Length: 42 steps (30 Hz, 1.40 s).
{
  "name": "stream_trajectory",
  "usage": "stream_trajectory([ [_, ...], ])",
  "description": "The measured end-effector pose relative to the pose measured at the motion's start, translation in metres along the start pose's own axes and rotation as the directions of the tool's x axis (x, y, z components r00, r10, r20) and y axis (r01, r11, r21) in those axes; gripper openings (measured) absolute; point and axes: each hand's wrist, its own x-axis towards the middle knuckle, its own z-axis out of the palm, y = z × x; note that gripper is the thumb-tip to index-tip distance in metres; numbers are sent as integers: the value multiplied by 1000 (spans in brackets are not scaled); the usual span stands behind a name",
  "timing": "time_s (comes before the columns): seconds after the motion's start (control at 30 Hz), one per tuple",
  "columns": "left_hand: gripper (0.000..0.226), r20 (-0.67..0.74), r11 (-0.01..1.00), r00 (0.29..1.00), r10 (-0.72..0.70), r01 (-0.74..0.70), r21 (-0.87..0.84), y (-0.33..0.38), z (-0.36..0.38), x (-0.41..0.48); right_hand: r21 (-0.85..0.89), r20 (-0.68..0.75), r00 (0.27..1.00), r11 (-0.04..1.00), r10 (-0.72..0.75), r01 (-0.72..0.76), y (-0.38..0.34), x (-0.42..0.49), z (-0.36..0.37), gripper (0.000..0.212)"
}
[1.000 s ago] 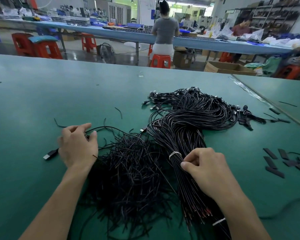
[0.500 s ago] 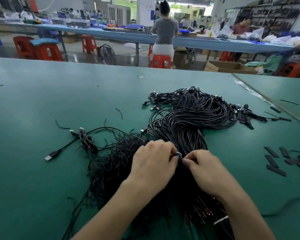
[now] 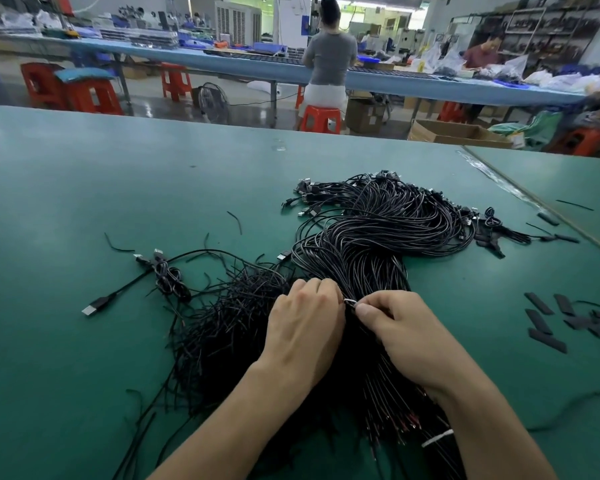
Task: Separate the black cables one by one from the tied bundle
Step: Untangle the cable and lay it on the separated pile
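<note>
Two hands close together at lower centre of the frame, over the tied bundle of black cables. Fingers of the left hand curled onto the bundle, grip narrow, right beside the white tie. Thumb and forefinger of the right hand pinching at that same tie. Bundle flat on the green worktop, looping from centre right down to the bottom edge, with a second tie at lower right. Just left of it, a loose heap of black strands; further left, a separated cable with USB plug.
</note>
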Motion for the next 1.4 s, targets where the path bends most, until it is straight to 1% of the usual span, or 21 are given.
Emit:
stream_trajectory([
  [0.1,13,-18,1000,1000,2,-2,17,-1,3,1,24,54,998,999,-34,33,-3,-4,-3,23],
  [0.17,12,-58,1000,998,0,-1,-27,-3,3,1,57,158,984,996,-81,73,-9,-9,-16,21],
  [0.2,12,-78,998,997,-7,2,-70,-4,2,1,31,229,965,992,-129,125,-13,-14,-27,20],
  [0.27,13,-95,990,995,-21,8,-141,-8,-1,-1,-9,411,885,970,-219,244,-22,-28,-54,15],
  [0.33,12,-90,983,995,-31,14,-184,-13,-3,0,-6,560,807,972,-190,233,-30,-45,-78,7],
  [0.37,11,-80,977,995,-56,38,-209,-16,-4,1,-59,586,799,976,-134,207,-31,-51,-87,12],
  [0.4,11,-66,970,994,-89,71,-233,-18,-5,2,-139,574,815,971,-79,193,-30,-55,-93,18],
  [0.43,12,-52,963,992,-118,101,-248,-18,-5,3,-245,521,853,952,-31,184,-27,-56,-96,16],
  [0.47,12,-43,960,990,-136,121,-254,-18,-6,4,-344,448,894,924,4,168,-25,-55,-96,8],
  [0.53,12,-34,959,989,-141,128,-253,-16,-7,5,-480,289,957,867,15,131,-25,-48,-85,5],
  [0.63,11,8,959,994,-108,106,-263,-14,-9,7,-461,130,992,885,-6,66,-26,-33,-46,25],
  [0.8,7,44,955,999,-12,25,-297,-16,-13,8,-468,-119,987,883,-104,36,-21,-13,17,20],
  [0.9,9,47,953,999,8,7,-302,-17,-12,8,-381,-248,962,924,-115,13,-15,-7,25,17],
  [0.97,9,48,954,999,10,5,-301,-17,-10,8,-364,-283,952,931,-118,7,-15,-7,25,14],
  [1.03,9,48,956,999,4,10,-292,-16,-9,7,-377,-272,956,926,-114,3,-15,-7,23,13],
  [1.17,8,43,964,998,-39,49,-263,-13,-7,7,-326,-187,978,945,-90,25,-14,-9,11,15],
  [1.23,10,56,960,997,-58,71,-270,-13,-6,8,-343,-103,989,937,-108,66,-18,-13,-2,16],
  [1.27,12,61,958,996,-62,77,-277,-13,-6,8,-349,-6,992,930,-123,113,-21,-16,-10,16],
  [1.3,13,63,955,996,-65,81,-285,-14,-6,7,-340,137,981,924,-137,176,-26,-20,-18,16],
  [1.33,13,63,954,996,-65,81,-289,-15,-6,7,-312,310,940,919,-140,240,-33,-24,-25,15],
  [1.4,14,56,958,996,-64,78,-277,-16,-6,6,-223,607,786,924,-119,312,-46,-35,-34,10],
])
